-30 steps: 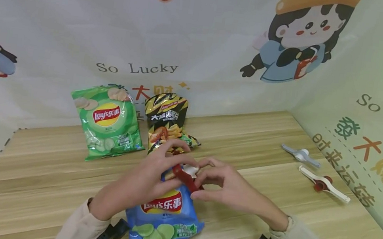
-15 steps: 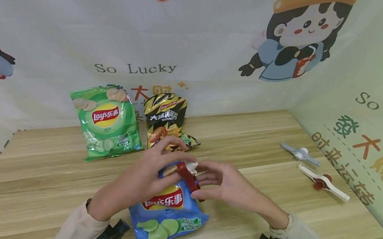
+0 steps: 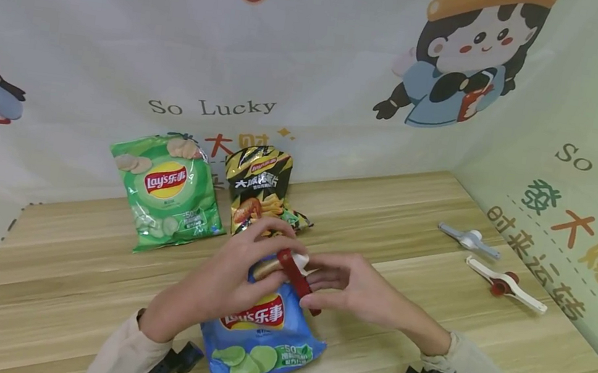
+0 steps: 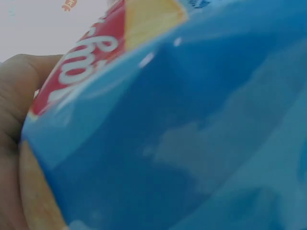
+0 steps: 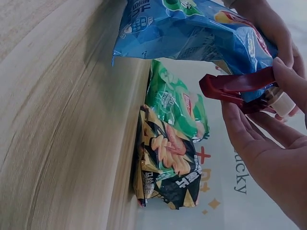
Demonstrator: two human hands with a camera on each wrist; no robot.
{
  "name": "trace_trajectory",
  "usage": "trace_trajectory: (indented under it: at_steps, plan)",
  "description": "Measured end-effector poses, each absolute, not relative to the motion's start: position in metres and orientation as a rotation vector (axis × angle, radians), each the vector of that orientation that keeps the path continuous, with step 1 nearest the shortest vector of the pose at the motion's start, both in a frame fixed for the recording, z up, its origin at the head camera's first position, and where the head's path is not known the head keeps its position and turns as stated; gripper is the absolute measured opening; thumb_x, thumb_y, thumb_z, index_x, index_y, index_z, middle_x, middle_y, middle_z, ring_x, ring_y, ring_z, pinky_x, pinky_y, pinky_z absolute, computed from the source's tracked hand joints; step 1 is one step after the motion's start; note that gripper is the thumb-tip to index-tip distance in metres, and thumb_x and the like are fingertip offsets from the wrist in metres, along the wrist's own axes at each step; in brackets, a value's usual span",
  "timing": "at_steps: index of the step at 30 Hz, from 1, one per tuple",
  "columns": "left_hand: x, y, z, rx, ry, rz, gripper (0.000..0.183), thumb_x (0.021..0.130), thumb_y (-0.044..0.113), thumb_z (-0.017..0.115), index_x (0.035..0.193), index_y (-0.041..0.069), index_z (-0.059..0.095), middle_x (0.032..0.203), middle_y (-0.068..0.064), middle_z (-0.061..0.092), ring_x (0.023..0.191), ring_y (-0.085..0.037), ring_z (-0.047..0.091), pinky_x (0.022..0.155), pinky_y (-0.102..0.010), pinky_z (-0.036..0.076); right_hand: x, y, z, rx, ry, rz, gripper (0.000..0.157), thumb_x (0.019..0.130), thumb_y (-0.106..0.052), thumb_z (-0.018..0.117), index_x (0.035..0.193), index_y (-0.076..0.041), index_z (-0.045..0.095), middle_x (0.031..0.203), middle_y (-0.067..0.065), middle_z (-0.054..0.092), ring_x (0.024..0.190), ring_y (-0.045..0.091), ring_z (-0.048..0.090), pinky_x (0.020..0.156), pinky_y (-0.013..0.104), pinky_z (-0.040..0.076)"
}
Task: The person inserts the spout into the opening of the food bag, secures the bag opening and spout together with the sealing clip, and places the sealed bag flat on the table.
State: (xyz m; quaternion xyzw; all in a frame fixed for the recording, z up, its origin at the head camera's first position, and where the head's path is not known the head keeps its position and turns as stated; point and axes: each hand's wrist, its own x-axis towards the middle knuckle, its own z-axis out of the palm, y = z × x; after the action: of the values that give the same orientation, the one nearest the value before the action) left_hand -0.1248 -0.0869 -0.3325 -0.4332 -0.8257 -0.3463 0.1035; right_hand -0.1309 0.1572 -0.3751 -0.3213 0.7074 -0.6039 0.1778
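A blue Lay's chip bag (image 3: 261, 356) hangs by its top, held by my left hand (image 3: 227, 271). In the left wrist view the bag (image 4: 158, 124) fills most of the frame, with part of the hand (image 4: 14, 115) at its left edge. My right hand (image 3: 362, 287) pinches a red bag clip (image 3: 296, 276) with a white cap between thumb and fingers. The right wrist view shows the two arms of the clip (image 5: 235, 82) on either side of the bag's narrowed top. The left fingers lie right at the clip's far end.
At the back of the wooden table (image 3: 74, 283) a green Lay's bag (image 3: 166, 195) and a black-and-gold chip bag (image 3: 257, 181) lean against the printed backdrop. Two more clips lie at the right: a grey one (image 3: 470, 240) and a white one with a red cap (image 3: 507, 287).
The clip has tilted more upright and lies more fully across the bag's top. My right fingers have shifted along it. The bag's lower end has swung slightly right.
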Motion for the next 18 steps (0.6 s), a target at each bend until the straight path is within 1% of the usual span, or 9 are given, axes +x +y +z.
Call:
trace_trajectory:
  at_steps: [2, 4, 6, 9, 11, 13, 15, 18]
  plan:
    - [-0.1246, -0.0866, -0.3333, -1.271, -2.439, -1.018, 0.034, 0.09, 0.01, 0.065, 0.122, 0.019, 0.067, 0.132, 0.0, 0.052, 0.107, -0.016, 0.054, 0.075, -0.033, 0.048, -0.1311, 0.1571, -0.3753, -0.904, 2.009, -1.707, 0.057, 0.089, -0.011, 0.076, 0.14, 0.002, 0.053, 0.129, 0.019, 0.061, 0.111, 0.026, 0.066, 0.091, 0.037, 0.055]
    - [-0.1243, -0.0867, -0.3332, -1.266, -2.457, -1.015, 0.037, 0.086, 0.01, 0.065, 0.122, 0.019, 0.066, 0.132, 0.001, 0.052, 0.108, -0.016, 0.054, 0.076, -0.033, 0.048, -0.131, 0.1566, -0.3754, -0.904, 2.015, -1.704, 0.057, 0.089, -0.011, 0.076, 0.14, 0.002, 0.052, 0.128, 0.019, 0.061, 0.111, 0.026, 0.066, 0.091, 0.037, 0.055]
    - [-0.1243, -0.0872, -0.3329, -1.267, -2.482, -0.998, 0.038, 0.085, 0.011, 0.068, 0.122, 0.02, 0.066, 0.133, 0.001, 0.05, 0.111, -0.016, 0.053, 0.081, -0.036, 0.049, -0.1308, 0.1557, -0.3753, -0.919, 2.038, -1.69, 0.058, 0.089, -0.01, 0.076, 0.14, 0.002, 0.052, 0.126, 0.018, 0.063, 0.11, 0.024, 0.067, 0.091, 0.036, 0.055]
    - [-0.1233, -0.0878, -0.3319, -1.278, -2.553, -0.968, 0.04, 0.085, 0.013, 0.073, 0.124, 0.022, 0.065, 0.136, 0.001, 0.047, 0.115, -0.018, 0.051, 0.088, -0.041, 0.049, -0.1295, 0.154, -0.3739, -0.966, 2.125, -1.623, 0.062, 0.087, -0.012, 0.078, 0.142, -0.003, 0.052, 0.128, 0.012, 0.064, 0.108, 0.019, 0.068, 0.093, 0.034, 0.053]
    - [-0.1222, -0.0877, -0.3316, -1.283, -2.602, -0.948, 0.041, 0.085, 0.014, 0.076, 0.124, 0.023, 0.066, 0.138, 0.001, 0.045, 0.116, -0.019, 0.05, 0.09, -0.042, 0.049, -0.1283, 0.1531, -0.3727, -0.999, 2.179, -1.575, 0.064, 0.086, -0.014, 0.079, 0.143, -0.006, 0.052, 0.13, 0.008, 0.064, 0.106, 0.016, 0.068, 0.095, 0.032, 0.052]
    - [-0.1208, -0.0872, -0.3313, -1.294, -2.647, -0.954, 0.043, 0.085, 0.014, 0.077, 0.125, 0.024, 0.066, 0.139, 0.001, 0.043, 0.116, -0.019, 0.049, 0.09, -0.04, 0.049, -0.1268, 0.1524, -0.3716, -1.025, 2.215, -1.54, 0.064, 0.085, -0.015, 0.08, 0.143, -0.008, 0.053, 0.132, 0.005, 0.063, 0.105, 0.014, 0.067, 0.096, 0.031, 0.052]
    - [-0.1201, -0.0857, -0.331, -1.315, -2.667, -0.964, 0.041, 0.085, 0.015, 0.078, 0.125, 0.023, 0.066, 0.139, 0.001, 0.042, 0.117, -0.02, 0.05, 0.09, -0.038, 0.05, -0.1256, 0.1523, -0.3717, -1.033, 2.22, -1.54, 0.061, 0.085, -0.015, 0.08, 0.141, -0.008, 0.055, 0.132, 0.004, 0.062, 0.105, 0.014, 0.067, 0.095, 0.031, 0.052]
    - [-0.1196, -0.0845, -0.3312, -1.356, -2.672, -0.968, 0.04, 0.086, 0.017, 0.078, 0.124, 0.023, 0.067, 0.139, -0.001, 0.043, 0.114, -0.02, 0.051, 0.087, -0.035, 0.051, -0.1244, 0.1503, -0.3726, -1.04, 2.211, -1.559, 0.055, 0.084, -0.014, 0.081, 0.134, -0.009, 0.059, 0.13, 0.004, 0.063, 0.105, 0.014, 0.067, 0.094, 0.032, 0.053]
